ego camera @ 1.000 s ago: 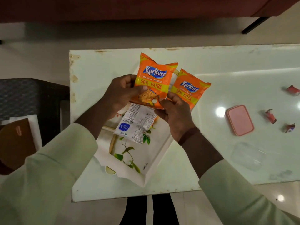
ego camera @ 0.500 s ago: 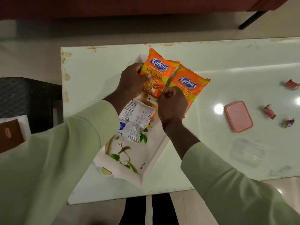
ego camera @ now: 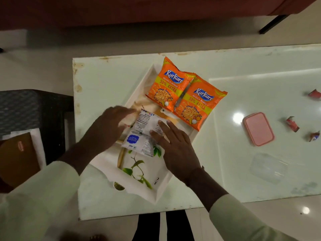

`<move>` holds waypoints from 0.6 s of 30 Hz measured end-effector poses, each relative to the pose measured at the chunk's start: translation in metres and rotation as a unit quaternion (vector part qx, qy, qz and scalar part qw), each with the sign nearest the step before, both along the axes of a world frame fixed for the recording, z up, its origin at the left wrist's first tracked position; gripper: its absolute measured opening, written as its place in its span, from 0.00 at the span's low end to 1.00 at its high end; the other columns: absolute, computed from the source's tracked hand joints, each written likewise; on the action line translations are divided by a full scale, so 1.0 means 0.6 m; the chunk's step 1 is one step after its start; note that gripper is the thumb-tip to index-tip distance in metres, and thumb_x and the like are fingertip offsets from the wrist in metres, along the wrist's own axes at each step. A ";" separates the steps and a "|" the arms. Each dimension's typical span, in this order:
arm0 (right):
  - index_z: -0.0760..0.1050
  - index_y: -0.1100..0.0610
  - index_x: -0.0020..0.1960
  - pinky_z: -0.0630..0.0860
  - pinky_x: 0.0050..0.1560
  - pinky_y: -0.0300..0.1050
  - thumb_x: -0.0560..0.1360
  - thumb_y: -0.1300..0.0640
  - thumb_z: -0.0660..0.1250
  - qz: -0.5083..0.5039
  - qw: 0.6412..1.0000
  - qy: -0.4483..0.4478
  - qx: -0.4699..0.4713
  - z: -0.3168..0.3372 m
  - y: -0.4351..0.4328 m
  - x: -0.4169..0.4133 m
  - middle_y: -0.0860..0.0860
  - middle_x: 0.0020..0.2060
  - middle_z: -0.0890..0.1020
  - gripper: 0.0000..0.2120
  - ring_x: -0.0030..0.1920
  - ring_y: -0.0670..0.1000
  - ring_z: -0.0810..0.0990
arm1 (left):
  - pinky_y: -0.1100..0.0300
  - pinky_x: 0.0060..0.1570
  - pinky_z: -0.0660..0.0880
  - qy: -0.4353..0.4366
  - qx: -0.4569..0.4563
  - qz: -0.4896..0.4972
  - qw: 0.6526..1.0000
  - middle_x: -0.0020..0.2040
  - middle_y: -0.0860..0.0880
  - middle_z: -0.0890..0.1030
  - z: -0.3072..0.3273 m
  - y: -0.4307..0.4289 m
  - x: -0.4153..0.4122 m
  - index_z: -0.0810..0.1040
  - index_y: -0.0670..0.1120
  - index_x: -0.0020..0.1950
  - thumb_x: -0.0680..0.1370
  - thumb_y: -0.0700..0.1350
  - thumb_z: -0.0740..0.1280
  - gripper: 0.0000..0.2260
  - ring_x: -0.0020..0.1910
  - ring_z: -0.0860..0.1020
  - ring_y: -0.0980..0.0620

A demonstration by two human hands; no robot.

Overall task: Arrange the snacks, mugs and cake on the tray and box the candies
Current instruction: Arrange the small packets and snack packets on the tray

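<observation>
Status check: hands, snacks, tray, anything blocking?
Both hands open: left hand and right hand on the white packet. Two orange snack packs on the tray. Candies loose, pink box shut. Nothing blocking.

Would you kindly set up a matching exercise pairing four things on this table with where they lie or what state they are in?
Things:
1. orange snack packets
2. white packet
3. pink box
4. wrapped candies

Places or states:
A. loose on the bare table, right of the box
B. side by side at the far end of the tray
C. shut, on the table right of the tray
D. on the tray, printed back up, between the left hand and the right hand

Pairs: 1-B, 2-D, 3-C, 4-A
</observation>
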State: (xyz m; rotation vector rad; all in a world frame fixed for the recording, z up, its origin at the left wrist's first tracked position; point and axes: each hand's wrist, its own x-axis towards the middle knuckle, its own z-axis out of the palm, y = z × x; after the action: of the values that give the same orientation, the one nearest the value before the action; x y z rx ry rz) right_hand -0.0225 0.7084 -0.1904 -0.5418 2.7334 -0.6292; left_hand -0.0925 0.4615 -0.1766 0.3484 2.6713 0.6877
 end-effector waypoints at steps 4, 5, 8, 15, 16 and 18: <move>0.57 0.45 0.78 0.58 0.76 0.62 0.80 0.51 0.57 0.046 0.998 -0.051 0.016 -0.026 -0.012 -0.022 0.52 0.80 0.54 0.27 0.80 0.57 0.47 | 0.43 0.55 0.74 0.024 -0.106 -0.129 0.986 0.64 0.44 0.78 -0.022 0.000 0.041 0.73 0.49 0.71 0.65 0.41 0.80 0.35 0.58 0.78 0.41; 0.59 0.46 0.78 0.58 0.76 0.61 0.80 0.48 0.56 0.047 0.997 -0.052 0.018 -0.030 -0.014 -0.026 0.52 0.80 0.54 0.27 0.80 0.57 0.47 | 0.43 0.58 0.72 0.023 -0.106 -0.126 0.986 0.66 0.45 0.77 -0.025 0.000 0.046 0.73 0.50 0.71 0.64 0.42 0.80 0.37 0.61 0.76 0.41; 0.63 0.47 0.77 0.58 0.76 0.60 0.79 0.44 0.56 0.039 0.998 -0.047 0.014 -0.029 -0.016 -0.029 0.53 0.80 0.56 0.27 0.80 0.57 0.49 | 0.43 0.68 0.65 0.037 -0.050 -0.095 0.994 0.70 0.46 0.73 -0.027 0.009 0.052 0.77 0.53 0.68 0.68 0.42 0.77 0.29 0.67 0.73 0.43; 0.74 0.45 0.65 0.79 0.58 0.52 0.82 0.46 0.55 -0.242 0.937 -0.073 -0.240 0.031 -0.016 0.000 0.47 0.58 0.83 0.15 0.58 0.48 0.80 | 0.57 0.66 0.70 -0.062 0.269 0.125 0.953 0.52 0.59 0.84 0.027 0.074 0.037 0.81 0.53 0.51 0.76 0.57 0.67 0.11 0.57 0.80 0.60; 0.74 0.40 0.60 0.82 0.51 0.53 0.82 0.44 0.54 -0.292 0.915 -0.089 -0.266 0.041 -0.018 0.001 0.42 0.53 0.84 0.13 0.52 0.47 0.82 | 0.57 0.57 0.76 -0.108 0.314 0.160 0.930 0.49 0.57 0.84 0.034 0.085 0.034 0.79 0.53 0.52 0.75 0.58 0.67 0.11 0.52 0.82 0.58; 0.73 0.37 0.56 0.83 0.44 0.53 0.82 0.44 0.56 -0.392 0.855 -0.099 -0.325 0.054 -0.019 -0.006 0.36 0.48 0.83 0.09 0.47 0.45 0.83 | 0.57 0.43 0.81 -0.208 0.414 0.216 0.859 0.48 0.53 0.86 0.037 0.102 0.025 0.75 0.55 0.54 0.72 0.56 0.72 0.13 0.48 0.84 0.54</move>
State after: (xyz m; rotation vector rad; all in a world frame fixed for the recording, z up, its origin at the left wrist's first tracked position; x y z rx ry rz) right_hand -0.0260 0.6968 -0.1580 0.5602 2.4055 -1.7109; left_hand -0.0774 0.5225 -0.1542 -0.2034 1.9111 1.8127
